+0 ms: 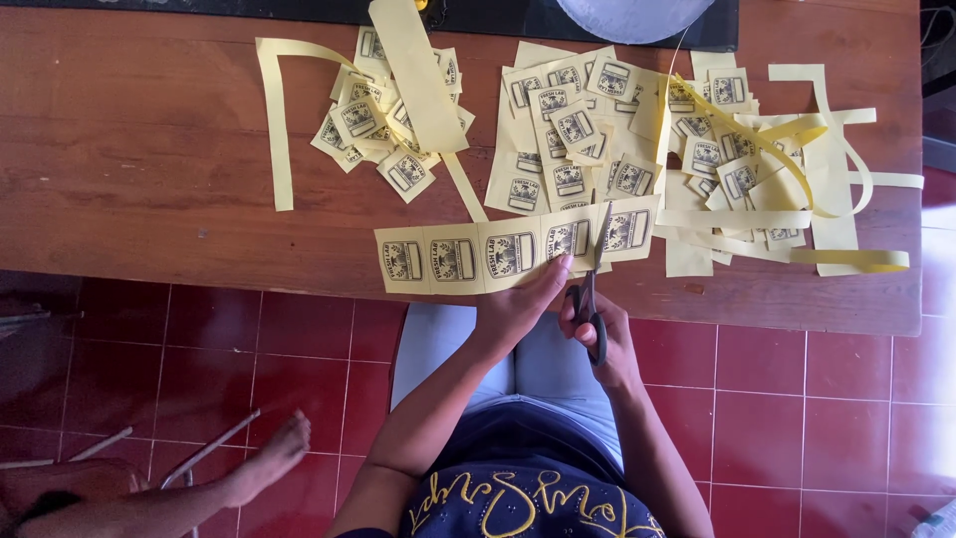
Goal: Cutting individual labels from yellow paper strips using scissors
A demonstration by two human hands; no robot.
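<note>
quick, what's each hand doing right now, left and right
Left hand: closed in a pinch on the yellow label strip, holding it at the table edge.
Right hand: closed around the scissors, blades at the strip.

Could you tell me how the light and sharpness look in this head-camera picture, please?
Head view: daylight falls from the right, washing out the right edge of the table; the label strip, scissors, left hand and right hand are sharp; table edges bow slightly from wide-angle distortion; the floor at lower left is dimmer.
</note>
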